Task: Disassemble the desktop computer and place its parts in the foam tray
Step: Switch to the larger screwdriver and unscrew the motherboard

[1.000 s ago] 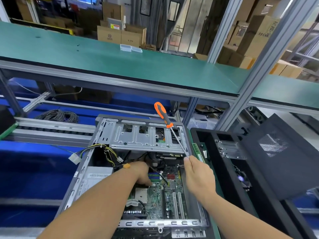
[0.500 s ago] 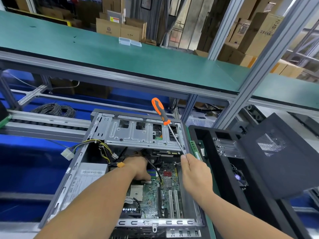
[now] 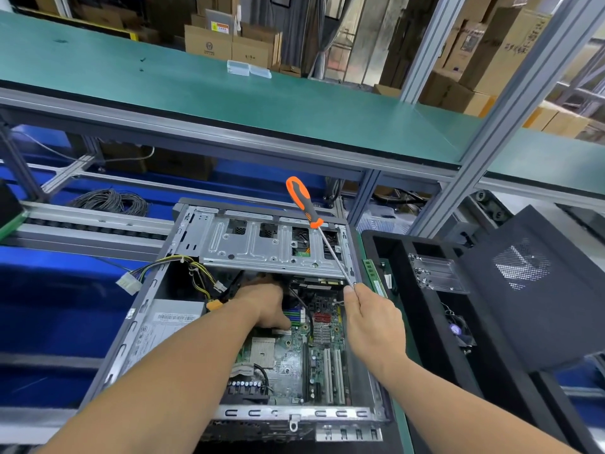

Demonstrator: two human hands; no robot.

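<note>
An open desktop case (image 3: 154,299) lies flat in front of me, its green motherboard (image 3: 291,355) exposed. My left hand (image 3: 266,304) reaches deep inside, under the silver drive cage (image 3: 262,247); its fingertips are hidden there. My right hand (image 3: 370,319) pinches the metal shaft of an orange-handled screwdriver (image 3: 302,201), handle pointing up and away. To the right stands the black foam tray (image 3: 422,322), with a memory stick (image 3: 373,278) at its left edge, a clear plastic part (image 3: 432,273) and a small fan (image 3: 458,332) in it.
A black perforated side panel (image 3: 530,299) leans over the tray's right side. Yellow-black power cables with a white connector (image 3: 129,283) hang over the case's left wall. A green shelf (image 3: 262,93) runs overhead on aluminium posts (image 3: 491,139). Coiled cable (image 3: 111,201) lies at far left.
My left hand has pushed further in beneath the drive cage. My right hand and the screwdriver keep almost the same place beside the case; the view has shifted a little.
</note>
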